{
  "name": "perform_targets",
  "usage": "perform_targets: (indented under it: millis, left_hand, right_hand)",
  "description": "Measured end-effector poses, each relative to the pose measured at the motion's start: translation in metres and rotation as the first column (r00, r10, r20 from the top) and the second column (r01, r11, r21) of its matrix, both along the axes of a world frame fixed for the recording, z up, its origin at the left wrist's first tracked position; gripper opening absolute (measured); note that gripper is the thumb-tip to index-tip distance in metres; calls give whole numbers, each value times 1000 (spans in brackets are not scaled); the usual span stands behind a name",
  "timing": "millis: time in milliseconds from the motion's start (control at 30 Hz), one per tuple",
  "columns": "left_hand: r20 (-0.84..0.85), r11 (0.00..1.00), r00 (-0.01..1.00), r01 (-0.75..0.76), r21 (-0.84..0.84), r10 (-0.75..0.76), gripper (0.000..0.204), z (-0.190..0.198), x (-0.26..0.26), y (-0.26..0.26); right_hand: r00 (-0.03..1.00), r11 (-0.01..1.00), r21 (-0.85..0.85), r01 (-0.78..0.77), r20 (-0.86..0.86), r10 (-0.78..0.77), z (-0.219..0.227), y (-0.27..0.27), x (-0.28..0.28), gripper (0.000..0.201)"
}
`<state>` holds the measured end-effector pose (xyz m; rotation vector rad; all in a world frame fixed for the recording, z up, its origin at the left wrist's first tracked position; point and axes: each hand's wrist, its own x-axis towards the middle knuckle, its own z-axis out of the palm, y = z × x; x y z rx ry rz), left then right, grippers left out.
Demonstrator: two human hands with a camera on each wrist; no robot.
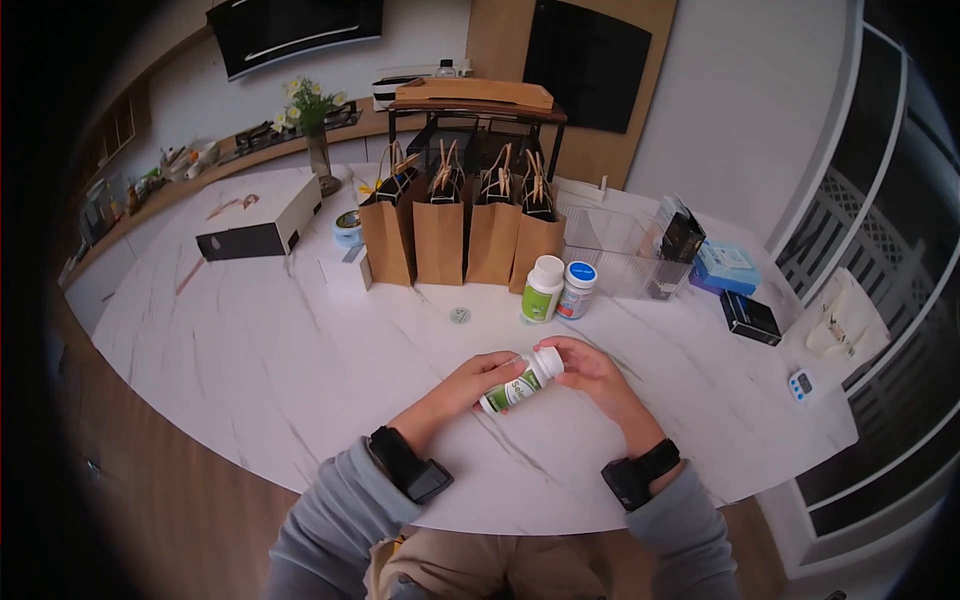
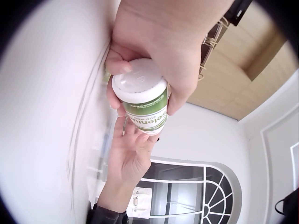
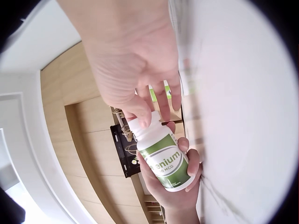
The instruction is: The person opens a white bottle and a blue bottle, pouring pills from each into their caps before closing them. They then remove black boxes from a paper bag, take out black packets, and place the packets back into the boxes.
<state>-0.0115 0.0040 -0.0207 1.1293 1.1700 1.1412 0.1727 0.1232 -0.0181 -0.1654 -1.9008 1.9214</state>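
Observation:
A white supplement bottle (image 1: 516, 390) with a green selenium label lies tilted between both hands, over the near part of the table. My left hand (image 1: 478, 378) grips its body, with the fingers wrapped round from below and the thumb on the upper side. My right hand (image 1: 594, 374) is at the bottle's white cap (image 3: 137, 127), the thumb on one side and a finger round the far side. The other right fingers extend past the cap. In the left wrist view the bottle's base faces the camera.
Behind the hands stand a green-labelled bottle (image 1: 541, 290) and a blue-capped bottle (image 1: 576, 291). Several brown paper bags (image 1: 437, 240) line up behind them, beside a clear bin (image 1: 608, 255). A white box (image 1: 345, 270) stands left, a small timer (image 1: 800, 385) right.

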Motion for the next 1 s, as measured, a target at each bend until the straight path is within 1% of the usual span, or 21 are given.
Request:
perform_targets:
  millis: [67,100,167,200,267,300,367,400,467,500,567,600,633,667,700,767,800,867,900,967,1000]
  left_hand:
    - [-74,1000,997,3,-12,-4,44,1,0,-1]
    - [-56,1000,998,-8,0,8,44,2,0,-1]
    - [-99,1000,995,-17,0,17,44,5,1,-3]
    - [-81,1000,996,-25,10,26,44,6,0,-3]
    - [-114,999,992,47,-14,-49,43,7,-4,-3]
    - [-98,999,994,43,-6,-43,43,6,-5,-3]
    - [-118,998,991,58,-6,-58,44,4,-5,-3]
    - [-107,998,993,55,-1,-55,44,4,-6,-3]
    - [-177,999,984,32,-8,-32,46,3,-6,-2]
    - [-169,1000,985,30,-6,-30,46,3,-5,-2]
    - [-194,998,981,4,65,9,49,2,-2,-3]
    - [-187,998,982,0,66,13,49,-1,-2,-1]
    - [-206,996,979,19,92,1,49,-4,-2,0]
    - [-226,992,974,38,117,-11,49,-7,-2,1]
    - [-219,993,976,33,117,-7,49,-8,-2,1]
    - [-240,989,969,83,119,-52,49,-5,-2,0]
    - [-235,990,971,79,120,-49,49,-6,0,0]
    - [-272,982,961,92,165,-44,49,-9,3,1]
    - [-269,983,962,86,165,-39,49,-10,3,2]
    - [-170,983,985,37,180,-6,50,-9,3,3]
    - [-168,983,986,32,180,-1,50,-7,3,2]
  right_hand:
    - [999,996,88,20,32,-23,3,-2,0,41]
    - [999,995,100,8,49,-13,3,-2,0,41]
    - [998,997,75,30,50,-34,2,-3,0,40]
    - [997,996,86,21,68,-27,3,-4,0,40]
    - [996,995,83,46,68,-52,6,-7,1,39]
    - [995,995,91,40,83,-48,9,-9,1,39]
    - [986,998,33,58,152,-63,15,-14,3,38]
    - [985,998,37,56,163,-61,14,-15,1,38]
    - [977,988,63,142,150,-150,8,-15,-2,30]
    - [976,988,66,139,158,-148,3,-10,-2,30]
    - [959,977,132,169,207,-194,-7,-1,-1,15]
    - [958,977,134,165,213,-191,-10,0,0,15]
    - [942,967,165,195,243,-231,-11,-1,1,11]
    - [923,955,196,223,271,-272,-12,-1,1,15]
    - [923,956,197,218,277,-268,-12,0,2,15]
    - [915,950,228,216,293,-278,-14,3,4,35]
    - [914,950,229,211,297,-275,-15,3,5,35]
    - [966,986,69,149,205,-160,-16,3,4,53]
    - [966,987,69,143,207,-155,-16,2,2,53]
    - [962,968,-42,249,122,-243,-16,-2,-3,62]
    - [963,969,-42,244,124,-238,-13,-5,-6,62]
